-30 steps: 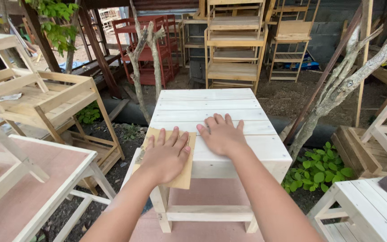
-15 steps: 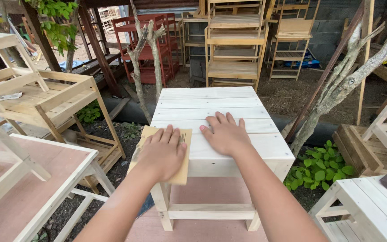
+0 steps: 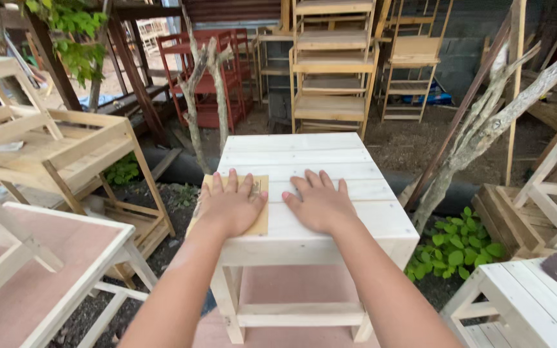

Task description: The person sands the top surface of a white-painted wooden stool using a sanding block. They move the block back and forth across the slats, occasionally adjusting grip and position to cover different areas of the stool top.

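Sanding step: left hand [image 3: 232, 205] spread flat, pressed on sandpaper sheet [image 3: 257, 214] atop white slatted counter [image 3: 330, 154]; right hand [image 3: 320, 205] spread, bracing. Next stroke prob. needs even pressure w/ grain.

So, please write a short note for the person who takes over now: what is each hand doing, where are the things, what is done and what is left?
Left hand: flat on the sandpaper sheet, pressing it on the left edge of the white slatted table.
Right hand: flat on the bare tabletop beside it, holding nothing.
Done: cannot tell from the surface how much is sanded.
Left: probably the far slats and the right side, which the paper does not cover.
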